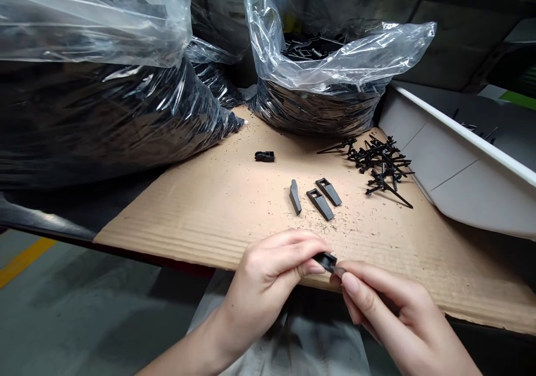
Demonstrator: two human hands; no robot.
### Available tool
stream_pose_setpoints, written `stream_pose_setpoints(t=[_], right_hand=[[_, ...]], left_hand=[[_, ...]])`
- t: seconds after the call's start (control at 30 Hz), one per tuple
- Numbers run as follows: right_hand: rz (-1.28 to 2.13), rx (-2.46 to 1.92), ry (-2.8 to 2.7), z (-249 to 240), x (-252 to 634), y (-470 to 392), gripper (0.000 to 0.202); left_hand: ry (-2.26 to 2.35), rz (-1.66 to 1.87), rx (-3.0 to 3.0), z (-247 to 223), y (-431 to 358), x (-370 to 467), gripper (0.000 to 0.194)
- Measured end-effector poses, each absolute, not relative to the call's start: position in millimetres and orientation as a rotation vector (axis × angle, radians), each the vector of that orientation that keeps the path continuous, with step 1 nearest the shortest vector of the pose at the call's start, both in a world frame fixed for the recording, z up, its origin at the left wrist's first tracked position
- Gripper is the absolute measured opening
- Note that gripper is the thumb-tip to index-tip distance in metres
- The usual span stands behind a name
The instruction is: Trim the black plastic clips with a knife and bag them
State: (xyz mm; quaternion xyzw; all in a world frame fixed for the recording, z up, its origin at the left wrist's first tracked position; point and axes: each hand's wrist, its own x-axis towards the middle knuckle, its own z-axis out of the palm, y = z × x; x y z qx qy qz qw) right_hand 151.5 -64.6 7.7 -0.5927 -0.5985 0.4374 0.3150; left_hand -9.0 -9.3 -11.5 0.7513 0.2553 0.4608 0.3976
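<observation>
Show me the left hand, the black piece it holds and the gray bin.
Left hand [272, 267], head view: middle of the hand.
Black piece [326, 260], head view: its exposed end.
Gray bin [448, 161], head view: side wall.

Five black clips [320, 205], three bags [318, 108], two hands [266, 272], one bin [464, 169]

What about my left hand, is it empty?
No, your left hand grips a small black part between thumb and fingers.

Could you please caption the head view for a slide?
Left hand holds a black part, right hand a thin piece, before plastic bags and loose parts on cardboard.
</observation>
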Motion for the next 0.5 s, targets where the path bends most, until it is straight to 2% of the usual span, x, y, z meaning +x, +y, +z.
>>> stream_pose_setpoints(t=[0.13, 0.2, 0.23, 0.37, 0.43, 0.5], right_hand=[[1.881, -1.365, -1.371, 15.5, 161.3, -59.1, 0.030], [1.929, -1.400, -1.376, 20.1, 161.9, -60.1, 0.032], [1.818, -1.462, -1.406, 21.1, 160.7, -61.7, 0.033], [0.997, -1.672, -1.375, 11.9, 151.2, -72.3, 0.028], [0.796, -1.674, -1.339, 2.6, 146.8, -76.4, 0.022], [0.757, -1.646, -1.354, -5.0, 143.7, -78.0, 0.021]], left_hand=[[0.643, 1.188, 1.956, -15.5, -11.1, -10.1, 0.022], [0.672, 1.215, 1.980, -17.5, -12.2, -9.8, 0.023], [0.684, 1.234, 1.990, -18.4, -12.6, -9.6, 0.023], [0.690, 1.303, 2.052, -21.2, -12.6, -8.9, 0.024], [0.678, 1.325, 2.106, -22.3, -12.5, -8.9, 0.025], [0.661, 1.349, 2.160, -23.1, -12.8, -9.0, 0.024]])
